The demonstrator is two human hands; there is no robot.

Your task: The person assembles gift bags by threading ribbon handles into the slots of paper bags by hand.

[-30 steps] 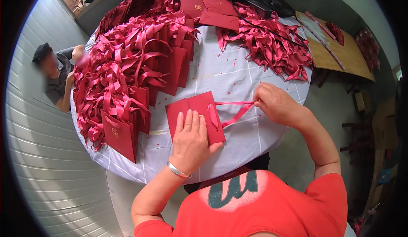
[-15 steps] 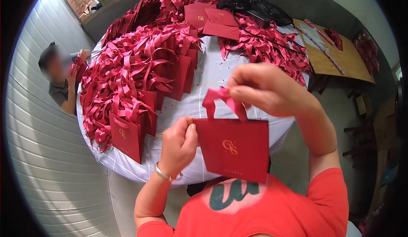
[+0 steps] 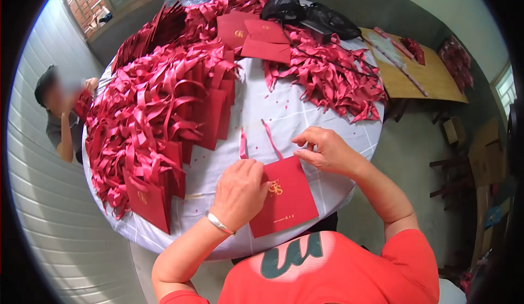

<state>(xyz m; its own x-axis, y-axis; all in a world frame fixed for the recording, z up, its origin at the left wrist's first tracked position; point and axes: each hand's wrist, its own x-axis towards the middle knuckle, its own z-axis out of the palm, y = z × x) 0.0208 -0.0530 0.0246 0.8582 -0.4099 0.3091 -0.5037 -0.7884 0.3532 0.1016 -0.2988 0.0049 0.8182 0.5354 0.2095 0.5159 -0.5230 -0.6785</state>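
A red paper gift bag (image 3: 289,203) with gold lettering lies at the table's near edge, its top facing away from me. Two pink ribbon ends (image 3: 271,140) stretch loose from its top onto the cloth. My left hand (image 3: 240,189) is closed over the bag's upper left side, fingers bent and thumb on its front. Just off the upper right corner, my right hand (image 3: 326,150) holds nothing; its thumb and index finger are apart and the other fingers curl.
Many ribboned red bags (image 3: 147,118) stand packed on the left of the white-clothed table (image 3: 256,91). More ribbons (image 3: 333,80) heap at the right rear, beside black mesh bags (image 3: 327,20). Another person (image 3: 60,113) sits at the left. A wooden table (image 3: 406,83) stands at the right.
The bag has gone from being held up to lying on the table. My right hand has let go of the ribbon, which was looped and now lies as two loose ends.
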